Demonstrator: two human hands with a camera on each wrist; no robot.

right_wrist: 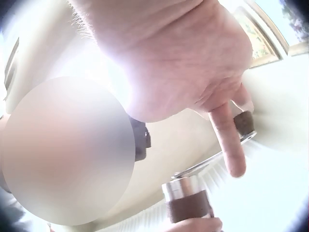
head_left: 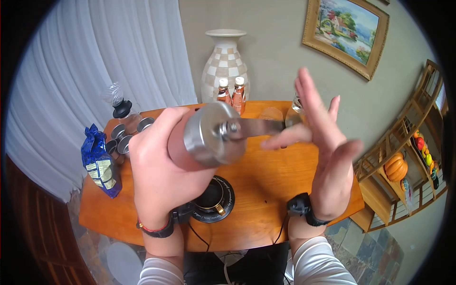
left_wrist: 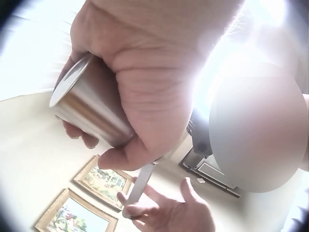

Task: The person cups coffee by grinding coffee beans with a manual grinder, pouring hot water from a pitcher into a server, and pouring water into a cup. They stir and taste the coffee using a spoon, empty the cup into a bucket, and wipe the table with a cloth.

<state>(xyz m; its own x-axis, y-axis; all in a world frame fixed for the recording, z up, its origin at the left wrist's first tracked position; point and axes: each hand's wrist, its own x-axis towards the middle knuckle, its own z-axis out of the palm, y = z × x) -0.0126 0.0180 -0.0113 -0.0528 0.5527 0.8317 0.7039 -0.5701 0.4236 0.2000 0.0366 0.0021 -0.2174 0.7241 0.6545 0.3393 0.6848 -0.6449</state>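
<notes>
With the left hand point(head_left: 154, 164) clamped round the grinder point(head_left: 209, 135) and the right hand point(head_left: 330, 152) open by the crank point(head_left: 261, 127), firm bracing and smooth turns work best.

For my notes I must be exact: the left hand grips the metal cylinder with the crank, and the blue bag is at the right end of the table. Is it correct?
Not quite: the blue bag is at the left end of the table, as the head view shows. The left hand does grip the metal cylinder with the crank.
</notes>
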